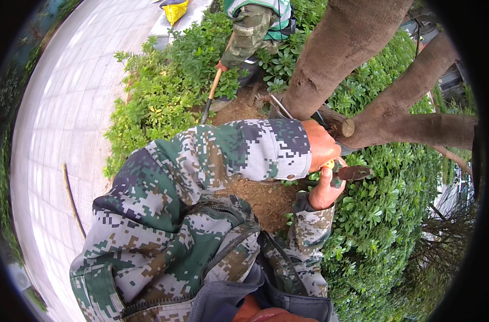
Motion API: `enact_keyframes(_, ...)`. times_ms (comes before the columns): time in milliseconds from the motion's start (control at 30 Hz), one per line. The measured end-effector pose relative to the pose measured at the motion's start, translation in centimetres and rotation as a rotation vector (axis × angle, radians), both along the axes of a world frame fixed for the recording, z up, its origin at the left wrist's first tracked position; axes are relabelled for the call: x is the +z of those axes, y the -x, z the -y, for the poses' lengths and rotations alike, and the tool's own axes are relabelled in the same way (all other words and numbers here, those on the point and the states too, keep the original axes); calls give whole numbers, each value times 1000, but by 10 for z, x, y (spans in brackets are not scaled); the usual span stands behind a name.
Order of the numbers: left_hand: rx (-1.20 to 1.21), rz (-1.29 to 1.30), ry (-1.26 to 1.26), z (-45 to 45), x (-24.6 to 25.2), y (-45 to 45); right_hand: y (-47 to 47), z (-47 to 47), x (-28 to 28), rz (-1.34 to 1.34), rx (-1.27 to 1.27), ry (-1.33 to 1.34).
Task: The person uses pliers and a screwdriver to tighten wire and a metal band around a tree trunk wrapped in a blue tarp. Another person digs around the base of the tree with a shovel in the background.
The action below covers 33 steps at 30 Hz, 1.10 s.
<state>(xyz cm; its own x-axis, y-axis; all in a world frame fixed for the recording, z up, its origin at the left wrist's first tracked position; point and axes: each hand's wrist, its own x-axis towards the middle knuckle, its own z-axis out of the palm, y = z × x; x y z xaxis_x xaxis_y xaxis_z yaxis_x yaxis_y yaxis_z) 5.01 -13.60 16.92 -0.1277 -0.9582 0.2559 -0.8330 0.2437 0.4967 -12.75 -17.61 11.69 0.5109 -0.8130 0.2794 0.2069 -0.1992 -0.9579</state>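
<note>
My left hand (323,145) reaches across in a camouflage sleeve, its fingers curled beside the tree trunk; what lies inside them is hidden. Just below it, my right hand (325,191) grips a hand tool that looks like pliers (354,173), with a rust-brown metal head pointing right. A small yellow piece (329,164) and a thin pinkish loop (341,161) show between the two hands. Close by is a grey band (346,149) against the trunk. A forked tree trunk (333,52) rises beside my hands, with a sawn branch stub (348,128).
A co-worker's hand (222,66) holds a wooden-handled tool (215,84) over bare soil (252,197). Leafy shrubs (373,217) surround the trunk. Twisted wire (262,98) and a metal rod (282,106) are at its base. A stick (72,197) lies on the paving (67,120).
</note>
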Motion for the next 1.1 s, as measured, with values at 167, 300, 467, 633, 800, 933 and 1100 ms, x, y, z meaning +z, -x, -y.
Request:
enact_keyframes(167, 4, 7, -11, 4, -9, 1, 2, 4, -11, -20, -7, -17)
enact_keyframes(300, -7, 114, -94, 15, -20, 7, 5, 6, -34, -3, -16, -87)
enact_keyframes(467, -37, 174, -35, 27, -34, 8, 6, 7, -46, -35, -75, -218)
enact_keyframes(633, -63, 133, 47, 26, -30, -7, 0, 1, -21, -164, -76, -169)
enact_keyframes(800, -101, 84, 172, 17, -12, -27, -4, 1, -11, -79, -23, -227)
enact_keyframes(933, -164, -72, 507, -8, 6, 3, 23, -28, -33, 2, 35, -465)
enact_keyframes(1100, -194, -153, 477, -74, 6, 21, 66, -100, -67, -141, 212, -830)
